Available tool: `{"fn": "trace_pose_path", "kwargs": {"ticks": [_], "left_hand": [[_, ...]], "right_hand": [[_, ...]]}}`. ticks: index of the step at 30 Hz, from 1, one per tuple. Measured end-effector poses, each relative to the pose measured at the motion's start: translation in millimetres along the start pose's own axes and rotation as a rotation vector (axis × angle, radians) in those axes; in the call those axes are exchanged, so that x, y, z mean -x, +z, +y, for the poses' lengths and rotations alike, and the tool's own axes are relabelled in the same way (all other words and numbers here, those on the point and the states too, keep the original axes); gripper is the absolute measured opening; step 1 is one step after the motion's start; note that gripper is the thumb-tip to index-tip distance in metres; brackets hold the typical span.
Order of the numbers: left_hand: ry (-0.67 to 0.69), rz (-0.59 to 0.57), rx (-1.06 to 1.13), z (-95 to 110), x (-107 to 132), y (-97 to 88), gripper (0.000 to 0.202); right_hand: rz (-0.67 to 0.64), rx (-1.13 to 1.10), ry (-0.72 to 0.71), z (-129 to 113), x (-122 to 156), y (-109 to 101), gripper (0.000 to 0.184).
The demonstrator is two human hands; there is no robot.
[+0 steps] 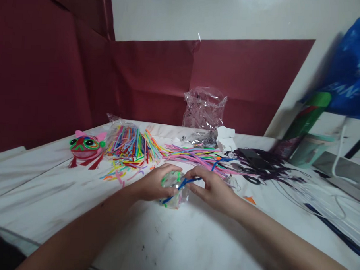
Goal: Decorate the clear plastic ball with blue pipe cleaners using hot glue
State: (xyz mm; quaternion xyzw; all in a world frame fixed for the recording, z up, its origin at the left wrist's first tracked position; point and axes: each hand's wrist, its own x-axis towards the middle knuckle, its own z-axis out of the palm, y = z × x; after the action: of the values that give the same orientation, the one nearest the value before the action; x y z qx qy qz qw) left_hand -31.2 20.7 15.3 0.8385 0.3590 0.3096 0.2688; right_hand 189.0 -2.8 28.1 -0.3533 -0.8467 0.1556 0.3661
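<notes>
A person's bare hands work above a marbled white counter [121, 240], where a clear, rounded piece dotted with green [175, 179] sits between them, near the middle. The left hand [152, 183] has its fingers clamped on the piece's side, thumb in front. The right hand [215, 188] pinches a slim blue strip [183, 183] that slants across the piece's face, its fingers drawn together on it. Whether the piece touches the counter is impossible to tell. Behind the hands lie loose pink strips [194, 154] and, to their left, a bag of many-colored strips [124, 144]. A pink figure with red tassels [87, 147] stands at far left; tangled dark strips [276, 171] spread at right, with an orange scrap [250, 200] nearer the right forearm.
</notes>
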Motion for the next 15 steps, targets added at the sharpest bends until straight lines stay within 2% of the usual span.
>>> {"fn": "trace_pose_path", "kwargs": {"ticks": [2, 4, 6, 8, 12, 15], "left_hand": [[-0.036, 0.028, 0.099, -4, -1, 1.0, 0.057], [-0.124, 0.079, 0.249, -11, -2, 4.7, 0.054], [-0.234, 0.181, 0.432, -18, -5, 11.6, 0.049], [-0.272, 0.337, 0.586, -22, -8, 20.6, 0.045], [-0.263, 0.593, 0.653, -16, -9, 39.6, 0.050], [-0.281, 0.652, 0.668, -6, -5, 50.1, 0.049]], "right_hand": [[0.131, 0.073, -0.085, -3, 2, 1, 0.007], [0.187, 0.123, -0.067, -5, 3, 3, 0.009], [0.154, 0.142, 0.040, -3, 4, 8, 0.011], [0.100, 0.136, 0.124, 0, 6, 17, 0.013], [0.044, 0.069, 0.136, 6, 9, 34, 0.061], [0.071, 0.055, 0.108, 9, 10, 40, 0.076]]}}
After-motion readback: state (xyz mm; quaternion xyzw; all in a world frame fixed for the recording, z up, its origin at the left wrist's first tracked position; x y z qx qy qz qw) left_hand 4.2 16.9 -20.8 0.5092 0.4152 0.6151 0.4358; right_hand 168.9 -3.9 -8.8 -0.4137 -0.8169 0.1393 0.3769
